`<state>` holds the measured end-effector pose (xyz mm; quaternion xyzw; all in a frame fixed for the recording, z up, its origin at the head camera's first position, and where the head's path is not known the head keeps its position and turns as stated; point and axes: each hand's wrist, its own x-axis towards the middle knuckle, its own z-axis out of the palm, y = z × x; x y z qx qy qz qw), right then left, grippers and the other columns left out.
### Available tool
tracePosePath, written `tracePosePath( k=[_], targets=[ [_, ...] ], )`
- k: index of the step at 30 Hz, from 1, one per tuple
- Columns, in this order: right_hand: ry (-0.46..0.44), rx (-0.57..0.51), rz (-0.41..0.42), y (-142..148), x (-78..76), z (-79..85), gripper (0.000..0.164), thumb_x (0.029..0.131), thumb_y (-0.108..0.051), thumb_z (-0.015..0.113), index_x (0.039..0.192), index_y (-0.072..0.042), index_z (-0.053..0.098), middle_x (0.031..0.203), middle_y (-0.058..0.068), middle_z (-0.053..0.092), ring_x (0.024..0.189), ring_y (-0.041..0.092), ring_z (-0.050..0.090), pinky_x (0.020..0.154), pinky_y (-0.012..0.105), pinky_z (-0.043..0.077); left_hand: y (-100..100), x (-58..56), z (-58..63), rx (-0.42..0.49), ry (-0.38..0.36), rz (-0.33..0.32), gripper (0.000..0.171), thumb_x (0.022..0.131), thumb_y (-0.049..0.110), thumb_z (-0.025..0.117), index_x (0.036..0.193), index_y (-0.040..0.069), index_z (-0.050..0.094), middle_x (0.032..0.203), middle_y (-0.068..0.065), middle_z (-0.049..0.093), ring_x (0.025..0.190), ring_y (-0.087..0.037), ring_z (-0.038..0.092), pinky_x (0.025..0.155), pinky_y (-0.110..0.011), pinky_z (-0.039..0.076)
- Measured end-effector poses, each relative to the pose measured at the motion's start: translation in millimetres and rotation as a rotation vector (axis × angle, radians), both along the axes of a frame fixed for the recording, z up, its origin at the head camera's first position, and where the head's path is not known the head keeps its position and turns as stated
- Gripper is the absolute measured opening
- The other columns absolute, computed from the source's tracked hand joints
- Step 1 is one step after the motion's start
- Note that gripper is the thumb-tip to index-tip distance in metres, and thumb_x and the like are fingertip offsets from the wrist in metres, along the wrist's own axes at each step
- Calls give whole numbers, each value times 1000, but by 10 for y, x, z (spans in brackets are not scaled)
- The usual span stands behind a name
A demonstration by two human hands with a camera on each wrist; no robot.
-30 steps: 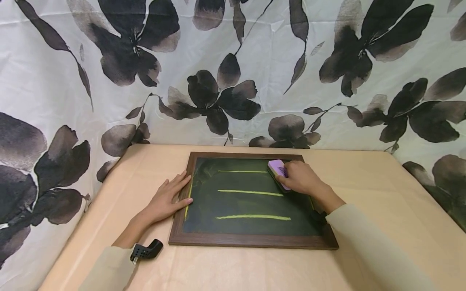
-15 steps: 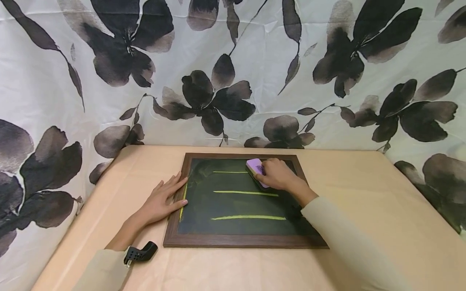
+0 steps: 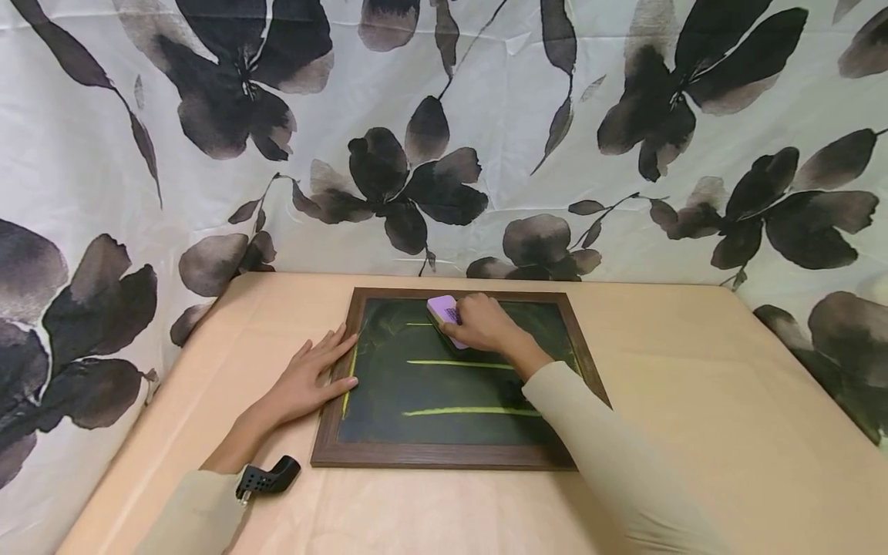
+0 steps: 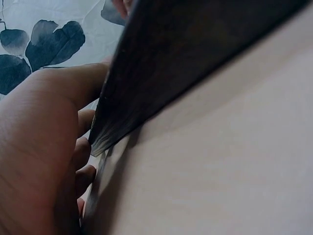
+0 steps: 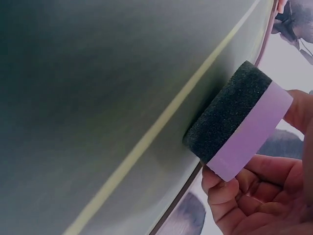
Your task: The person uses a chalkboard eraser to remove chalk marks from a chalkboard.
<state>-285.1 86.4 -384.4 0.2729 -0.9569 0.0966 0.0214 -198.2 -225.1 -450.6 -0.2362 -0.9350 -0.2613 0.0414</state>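
A chalkboard point(image 3: 444, 428) with a dark brown wooden frame lies on the table, bearing yellow chalk lines. Its top line is mostly gone, with a short piece left of the eraser. My right hand point(image 3: 486, 322) grips a purple chalkboard eraser point(image 3: 441, 308) against the upper part of the board. In the right wrist view the eraser's black felt side point(image 5: 230, 110) faces the board, beside a long yellow line point(image 5: 161, 120). With spread fingers, my left hand point(image 3: 305, 384) rests at the frame's left edge, thumb and fingertips on it. The left wrist view shows that hand point(image 4: 44, 142) beside the frame's edge.
The board lies on a pale wood-coloured table point(image 3: 694, 385). A white curtain point(image 3: 527, 139) with dark flowers hangs behind the table and down its sides. On my left wrist sits a black device point(image 3: 269, 476). My right sleeve point(image 3: 597, 447) covers the board's lower right corner.
My right hand has slid the eraser leftward along the top chalk line, and that line has become shorter. My left hand has stayed at the frame's left edge.
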Motion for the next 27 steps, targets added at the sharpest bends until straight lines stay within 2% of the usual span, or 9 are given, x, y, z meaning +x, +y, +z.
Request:
tracePosePath(
  k=[8, 19, 27],
  targets=[
    [-22, -1, -3, -284, -49, 22, 33, 88, -36, 63, 82, -4, 68, 64, 1, 55, 63, 18, 51, 53, 29, 38, 16, -52, 31, -4, 21, -18, 75, 91, 48, 60, 150, 11, 33, 156, -15, 19, 142, -36, 17, 112, -59, 5],
    [-42, -24, 88, -661, -9, 49, 31, 89, -35, 64, 87, -5, 68, 66, -1, 55, 62, 14, 50, 51, 26, 36, 31, -44, 52, -8, 3, -17, 77, 90, 49, 60, 151, 11, 32, 157, -16, 17, 142, -36, 16, 112, -59, 4],
    [-104, 76, 164, -682, 18, 62, 34, 90, -38, 63, 104, -7, 68, 83, 1, 56, 75, 16, 49, 62, 28, 37, -5, -3, -7, -7, -16, 13, 80, 88, 51, 62, 151, 11, 32, 157, -15, 18, 142, -36, 16, 112, -58, 5]
  ],
)
